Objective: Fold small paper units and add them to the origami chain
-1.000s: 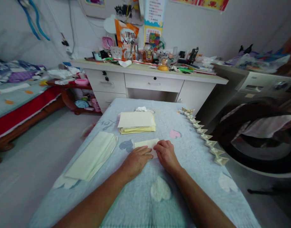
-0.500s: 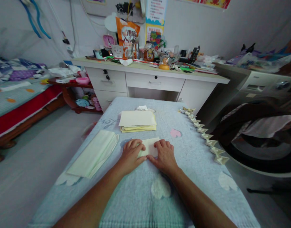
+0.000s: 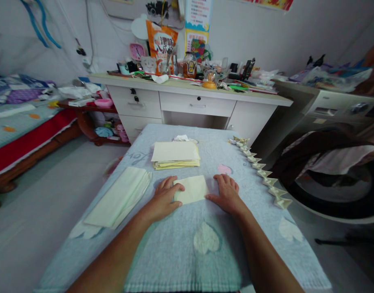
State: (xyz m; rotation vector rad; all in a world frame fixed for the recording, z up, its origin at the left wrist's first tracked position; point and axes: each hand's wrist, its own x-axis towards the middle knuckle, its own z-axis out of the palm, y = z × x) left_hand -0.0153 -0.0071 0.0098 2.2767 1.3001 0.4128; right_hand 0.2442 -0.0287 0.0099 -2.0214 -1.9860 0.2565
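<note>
A small pale-yellow sheet of paper [image 3: 191, 189], seemingly folded, lies flat on the blue cloth between my hands. My left hand [image 3: 166, 196] rests on its left edge, thumb and fingers apart. At the lower right corner, the thumb of my right hand [image 3: 226, 193] touches or nearly touches the paper, and the other fingers spread on the cloth. Behind it sits a stack of cream and yellow paper [image 3: 176, 152]. A bundle of larger pale-green sheets [image 3: 118, 197] lies to the left of my left hand.
A row of folded paper boats [image 3: 263, 173] runs along the right side of the cloth-covered table [image 3: 162, 260]. Crumpled white tissue [image 3: 181, 138] lies behind the stack. Beyond stands a cluttered white desk [image 3: 199, 97], with a washing machine [image 3: 336, 110] to the right and a bed [image 3: 31, 126] to the left.
My right hand has slid to the right, uncovering the right part of the paper. My left hand stays at the left edge. The view has shifted slightly.
</note>
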